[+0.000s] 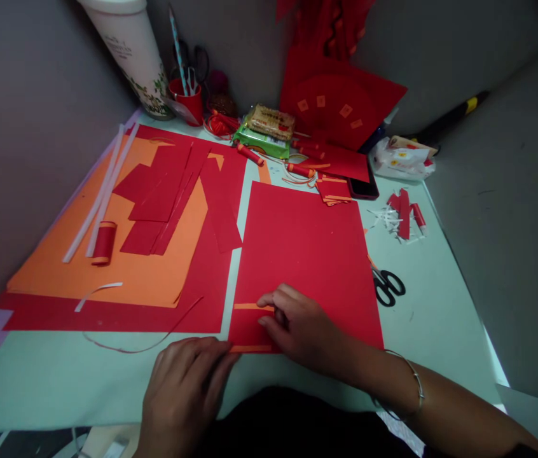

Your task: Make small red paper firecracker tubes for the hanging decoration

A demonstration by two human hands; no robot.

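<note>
A large red sheet (307, 248) lies on the pale green table in front of me. Two thin orange strips are at its lower left: an upper strip (250, 306) and a lower strip (252, 348) along the bottom edge. My right hand (297, 321) rests over the sheet, its bent index finger and thumb at the right ends of the strips; whether it pinches anything is hidden. At the sheet's lower-left corner, my left hand (193, 375) has its fingers together, the tips touching the end of the lower strip.
Orange sheets (154, 280) with cut red pieces (159, 191) and a red roll (104, 243) lie left. Black-handled scissors (387, 286) and paper scraps (402, 216) are right. Behind stand a white tumbler (130, 57), a red cup (187, 102) and snack packs (269, 127).
</note>
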